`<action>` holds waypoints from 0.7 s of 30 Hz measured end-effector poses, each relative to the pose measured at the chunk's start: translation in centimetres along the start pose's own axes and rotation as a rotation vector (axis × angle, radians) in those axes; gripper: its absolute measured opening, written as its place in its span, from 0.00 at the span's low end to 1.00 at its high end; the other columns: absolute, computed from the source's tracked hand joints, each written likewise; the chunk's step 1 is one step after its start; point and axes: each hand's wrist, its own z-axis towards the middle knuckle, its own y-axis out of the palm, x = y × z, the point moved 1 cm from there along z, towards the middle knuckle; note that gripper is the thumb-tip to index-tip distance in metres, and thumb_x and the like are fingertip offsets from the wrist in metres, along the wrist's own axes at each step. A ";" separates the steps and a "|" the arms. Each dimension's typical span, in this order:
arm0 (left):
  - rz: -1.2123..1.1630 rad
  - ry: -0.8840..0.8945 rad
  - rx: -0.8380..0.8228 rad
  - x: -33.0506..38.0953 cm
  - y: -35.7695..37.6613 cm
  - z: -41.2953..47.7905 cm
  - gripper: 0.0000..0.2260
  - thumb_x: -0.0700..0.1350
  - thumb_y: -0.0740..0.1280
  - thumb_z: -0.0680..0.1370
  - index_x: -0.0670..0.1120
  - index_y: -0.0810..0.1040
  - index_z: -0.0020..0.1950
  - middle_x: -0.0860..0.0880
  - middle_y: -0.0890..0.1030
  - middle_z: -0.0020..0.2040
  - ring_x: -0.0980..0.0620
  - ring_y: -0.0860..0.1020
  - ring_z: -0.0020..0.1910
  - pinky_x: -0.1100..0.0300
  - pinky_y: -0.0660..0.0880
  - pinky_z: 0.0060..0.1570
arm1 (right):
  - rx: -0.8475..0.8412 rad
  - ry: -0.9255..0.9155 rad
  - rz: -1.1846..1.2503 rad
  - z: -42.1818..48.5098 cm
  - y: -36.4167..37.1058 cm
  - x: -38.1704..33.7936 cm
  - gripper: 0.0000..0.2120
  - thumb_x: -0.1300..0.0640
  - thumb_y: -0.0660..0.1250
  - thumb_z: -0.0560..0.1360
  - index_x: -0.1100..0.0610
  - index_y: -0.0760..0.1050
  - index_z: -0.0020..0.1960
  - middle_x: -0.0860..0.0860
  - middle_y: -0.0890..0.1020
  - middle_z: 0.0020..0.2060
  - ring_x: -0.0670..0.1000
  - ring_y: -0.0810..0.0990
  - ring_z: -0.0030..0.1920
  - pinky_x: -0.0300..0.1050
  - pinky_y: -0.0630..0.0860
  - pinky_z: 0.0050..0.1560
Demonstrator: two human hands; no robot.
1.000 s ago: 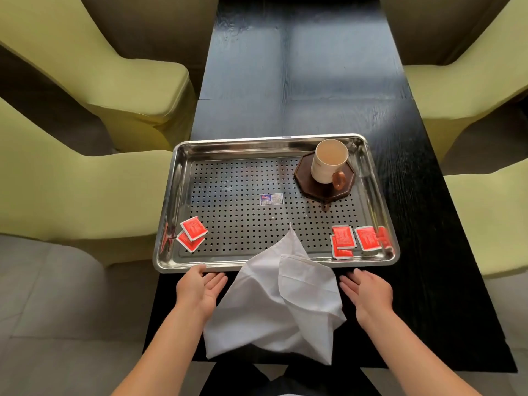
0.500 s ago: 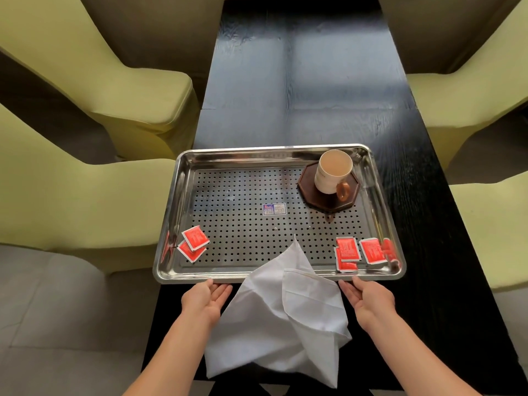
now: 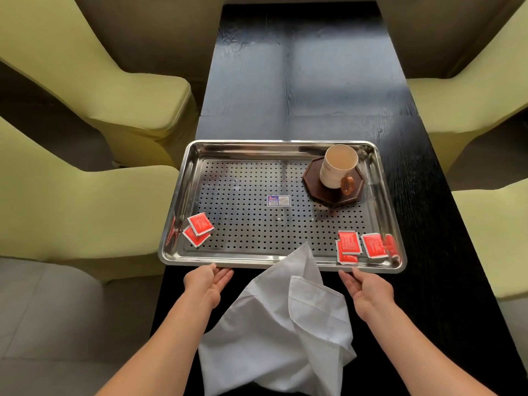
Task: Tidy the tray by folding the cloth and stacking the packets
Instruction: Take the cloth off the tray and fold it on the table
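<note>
Steel tray (image 3: 177,195) on black table (image 3: 300,81). Cup (image 3: 337,167) on dark coaster (image 3: 323,192), tray's far right corner. Two red packets (image 3: 200,228) overlapped in its near left corner; further packets (image 3: 360,247) clustered near right. White cloth (image 3: 280,324) rumpled on the table, one corner lapping the tray's near rim. Left hand (image 3: 207,282) and right hand (image 3: 368,287), fingers straight, at that rim, flanking the cloth.

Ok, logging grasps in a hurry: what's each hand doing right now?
Left hand: open, holding nothing, fingertips at the near rim of the tray.
Right hand: open, holding nothing, fingertips at the same rim.
</note>
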 end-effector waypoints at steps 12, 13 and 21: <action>0.005 0.015 -0.008 2.4 4.8 2.5 0.08 0.32 0.58 0.83 0.33 0.72 0.60 0.33 0.79 0.55 0.37 0.80 0.49 0.48 0.79 0.49 | -0.003 -0.020 -0.002 3.0 3.8 -3.3 0.06 0.71 0.66 0.77 0.64 0.76 0.51 0.63 0.83 0.51 0.59 0.87 0.44 0.44 0.83 0.31; 0.004 0.018 -0.008 2.6 5.2 2.8 0.08 0.32 0.58 0.83 0.33 0.72 0.60 0.33 0.79 0.55 0.37 0.81 0.48 0.48 0.79 0.49 | -0.002 -0.022 -0.001 3.2 4.1 -3.6 0.06 0.72 0.66 0.77 0.64 0.76 0.51 0.63 0.83 0.51 0.59 0.87 0.43 0.44 0.83 0.32; -0.003 0.025 -0.011 4.1 7.6 4.1 0.09 0.32 0.59 0.83 0.33 0.72 0.62 0.34 0.80 0.52 0.39 0.81 0.45 0.49 0.80 0.48 | 0.005 -0.026 -0.001 4.7 6.5 -5.2 0.09 0.71 0.65 0.78 0.65 0.76 0.57 0.63 0.83 0.52 0.59 0.86 0.45 0.45 0.84 0.34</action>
